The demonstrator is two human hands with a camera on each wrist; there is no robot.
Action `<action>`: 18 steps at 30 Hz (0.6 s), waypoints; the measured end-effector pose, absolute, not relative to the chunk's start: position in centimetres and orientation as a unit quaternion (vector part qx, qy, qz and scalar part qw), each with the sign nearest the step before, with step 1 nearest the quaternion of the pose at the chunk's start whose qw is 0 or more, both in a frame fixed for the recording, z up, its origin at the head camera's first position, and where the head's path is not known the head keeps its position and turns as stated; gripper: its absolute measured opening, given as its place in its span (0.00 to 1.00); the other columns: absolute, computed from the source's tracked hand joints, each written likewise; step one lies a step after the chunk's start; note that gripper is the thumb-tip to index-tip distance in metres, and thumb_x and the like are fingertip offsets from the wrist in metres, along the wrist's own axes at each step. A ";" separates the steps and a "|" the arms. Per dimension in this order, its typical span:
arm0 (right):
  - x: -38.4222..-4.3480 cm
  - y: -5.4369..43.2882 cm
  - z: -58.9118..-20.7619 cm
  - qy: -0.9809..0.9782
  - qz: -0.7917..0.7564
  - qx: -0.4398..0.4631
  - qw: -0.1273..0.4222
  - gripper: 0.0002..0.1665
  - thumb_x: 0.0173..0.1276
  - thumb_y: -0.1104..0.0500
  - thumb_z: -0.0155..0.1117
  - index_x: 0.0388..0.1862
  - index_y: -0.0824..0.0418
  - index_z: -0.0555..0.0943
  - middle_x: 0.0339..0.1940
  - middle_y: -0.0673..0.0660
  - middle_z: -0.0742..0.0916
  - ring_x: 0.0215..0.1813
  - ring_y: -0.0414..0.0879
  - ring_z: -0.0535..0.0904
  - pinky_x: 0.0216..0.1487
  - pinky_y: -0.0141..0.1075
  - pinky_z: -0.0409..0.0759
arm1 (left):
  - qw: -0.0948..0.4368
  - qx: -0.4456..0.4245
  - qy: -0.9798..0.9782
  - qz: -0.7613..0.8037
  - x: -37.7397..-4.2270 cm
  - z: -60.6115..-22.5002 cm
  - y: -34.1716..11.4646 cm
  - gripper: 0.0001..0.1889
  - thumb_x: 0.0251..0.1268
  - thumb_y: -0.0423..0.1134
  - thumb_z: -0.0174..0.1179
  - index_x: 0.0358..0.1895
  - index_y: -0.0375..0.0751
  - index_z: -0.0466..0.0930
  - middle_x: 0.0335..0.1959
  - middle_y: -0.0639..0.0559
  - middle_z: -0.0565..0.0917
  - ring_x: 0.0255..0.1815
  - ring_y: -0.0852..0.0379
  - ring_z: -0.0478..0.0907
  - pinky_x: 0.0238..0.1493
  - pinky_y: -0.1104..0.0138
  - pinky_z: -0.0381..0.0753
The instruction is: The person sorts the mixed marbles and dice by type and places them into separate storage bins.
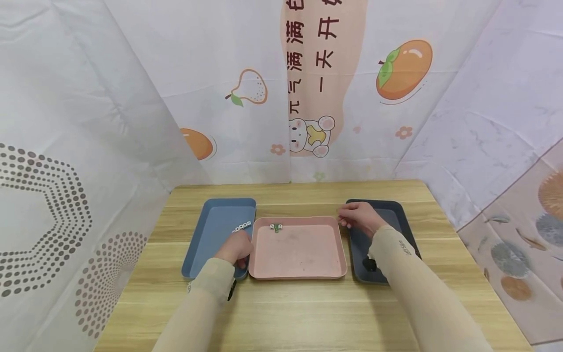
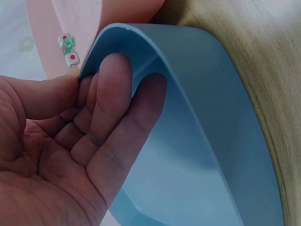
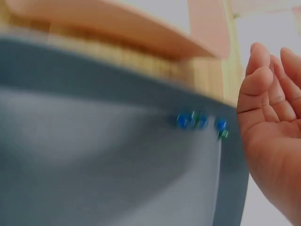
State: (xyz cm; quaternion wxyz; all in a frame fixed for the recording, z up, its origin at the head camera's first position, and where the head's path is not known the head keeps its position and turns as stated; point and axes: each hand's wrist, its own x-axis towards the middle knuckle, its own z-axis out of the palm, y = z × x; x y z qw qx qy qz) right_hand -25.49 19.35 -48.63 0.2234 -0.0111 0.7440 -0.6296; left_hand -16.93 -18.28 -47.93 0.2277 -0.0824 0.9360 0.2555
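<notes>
My left hand (image 1: 237, 247) is at the right wall of the blue tray (image 2: 244, 122), its thumb by the rim and its fingers curled inside; it seems to grip that rim. A row of white dice (image 1: 242, 226) lies in this tray, just beyond the hand. The pink tray (image 1: 299, 249) holds two white dice with red dots and a small green piece (image 2: 69, 44) near its far left corner. My right hand (image 1: 360, 216) hovers by the far left corner of the dark tray (image 1: 396, 210), fingers loosely bent, nothing visible between them. Small blue and green pieces (image 3: 193, 120) lie blurred in that tray's corner.
All three trays stand side by side on a wooden table (image 1: 299, 313). A printed white curtain (image 1: 264, 161) hangs behind the table's far edge, with more patterned cloth (image 1: 66, 205) at both sides.
</notes>
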 end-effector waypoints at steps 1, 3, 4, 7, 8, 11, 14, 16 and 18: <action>-25.6 18.9 -48.6 0.744 -0.630 -0.018 0.223 0.29 0.78 0.62 0.60 0.69 0.80 0.69 0.40 0.59 0.89 0.33 0.40 0.81 0.35 0.31 0.80 | 0.227 -0.082 0.936 0.256 -16.9 -47.9 -18.3 0.18 0.68 0.26 0.48 0.17 0.39 0.73 0.14 0.42 0.81 0.12 0.51 0.81 0.16 0.63 0.80; -25.7 18.0 -48.5 0.747 -0.625 -0.032 0.224 0.28 0.78 0.62 0.61 0.69 0.79 0.70 0.39 0.59 0.89 0.33 0.40 0.82 0.35 0.31 0.80 | 0.226 -0.082 0.935 0.259 -16.8 -47.9 -18.2 0.18 0.68 0.26 0.48 0.17 0.39 0.73 0.14 0.42 0.81 0.13 0.51 0.82 0.16 0.63 0.79; -25.7 17.5 -48.5 0.747 -0.624 -0.036 0.224 0.28 0.77 0.62 0.62 0.68 0.78 0.71 0.39 0.59 0.90 0.33 0.40 0.82 0.35 0.32 0.81 | 0.225 -0.081 0.935 0.260 -16.8 -47.9 -18.2 0.18 0.68 0.26 0.48 0.17 0.39 0.73 0.14 0.42 0.81 0.13 0.51 0.82 0.16 0.63 0.79; -25.8 16.1 -48.6 0.750 -0.618 -0.048 0.230 0.26 0.77 0.62 0.62 0.68 0.76 0.74 0.41 0.61 0.89 0.33 0.41 0.81 0.37 0.35 0.81 | 0.224 -0.078 0.936 0.260 -16.7 -47.9 -18.2 0.18 0.69 0.27 0.48 0.18 0.39 0.74 0.14 0.42 0.81 0.13 0.51 0.81 0.16 0.63 0.79; -25.7 15.7 -48.6 0.752 -0.615 -0.054 0.233 0.26 0.77 0.62 0.62 0.68 0.76 0.74 0.42 0.62 0.89 0.33 0.41 0.81 0.38 0.36 0.82 | 0.224 -0.078 0.936 0.261 -16.7 -47.9 -18.2 0.17 0.69 0.27 0.48 0.19 0.39 0.75 0.14 0.42 0.81 0.13 0.51 0.81 0.16 0.63 0.79; -25.6 14.2 -48.6 0.756 -0.604 -0.063 0.244 0.26 0.76 0.61 0.63 0.68 0.72 0.76 0.45 0.65 0.88 0.34 0.43 0.80 0.41 0.40 0.81 | 0.225 -0.079 0.936 0.258 -16.7 -48.0 -18.3 0.17 0.70 0.27 0.49 0.20 0.38 0.75 0.14 0.43 0.81 0.13 0.51 0.81 0.16 0.63 0.78; -25.5 12.9 -48.7 0.766 -0.589 -0.068 0.250 0.26 0.75 0.58 0.65 0.68 0.68 0.78 0.44 0.66 0.88 0.35 0.45 0.80 0.43 0.42 0.81 | 0.226 -0.082 0.935 0.260 -16.7 -47.9 -18.2 0.17 0.70 0.27 0.49 0.20 0.38 0.75 0.14 0.43 0.81 0.12 0.52 0.81 0.16 0.64 0.78; -25.4 12.1 -48.9 0.769 -0.584 -0.069 0.252 0.25 0.75 0.57 0.66 0.67 0.66 0.79 0.42 0.65 0.88 0.35 0.46 0.80 0.42 0.41 0.81 | 0.226 -0.084 0.935 0.259 -16.8 -47.9 -18.2 0.17 0.69 0.27 0.49 0.20 0.38 0.75 0.14 0.43 0.81 0.12 0.52 0.80 0.16 0.64 0.78; -25.4 11.3 -49.1 0.767 -0.585 -0.077 0.253 0.25 0.74 0.58 0.67 0.66 0.66 0.80 0.39 0.62 0.88 0.33 0.45 0.79 0.40 0.40 0.80 | 0.226 -0.084 0.936 0.258 -16.7 -47.9 -18.2 0.16 0.69 0.27 0.49 0.20 0.38 0.76 0.14 0.43 0.81 0.12 0.52 0.80 0.16 0.64 0.78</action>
